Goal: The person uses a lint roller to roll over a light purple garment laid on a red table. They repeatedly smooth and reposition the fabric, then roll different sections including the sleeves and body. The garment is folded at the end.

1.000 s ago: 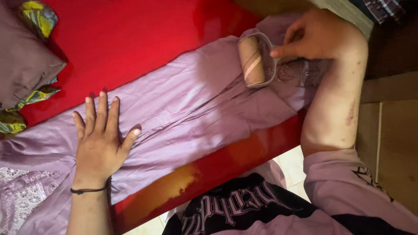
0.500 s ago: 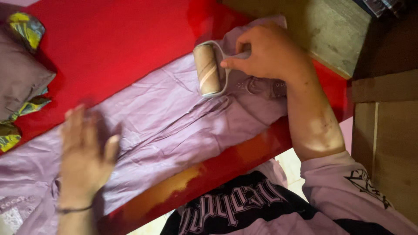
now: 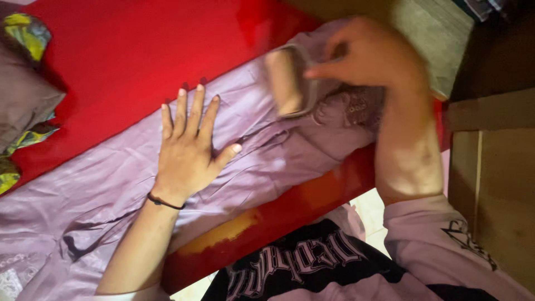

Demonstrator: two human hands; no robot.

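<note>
Lint roller [image 3: 287, 82], blurred, sits on the purple garment [image 3: 234, 167] spread across the red surface [image 3: 122, 56], its handle gripped by the right hand [image 3: 370, 56]; the left hand [image 3: 189, 147] lies open, fingers spread, flat on the garment beside the roller

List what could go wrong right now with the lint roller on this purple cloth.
The purple cloth is creased near the lint roller; the roller may snag folds. The left hand pins only one patch, so cloth nearer the right hand may bunch. Cloth hangs past the red table edge and could slide.
</note>
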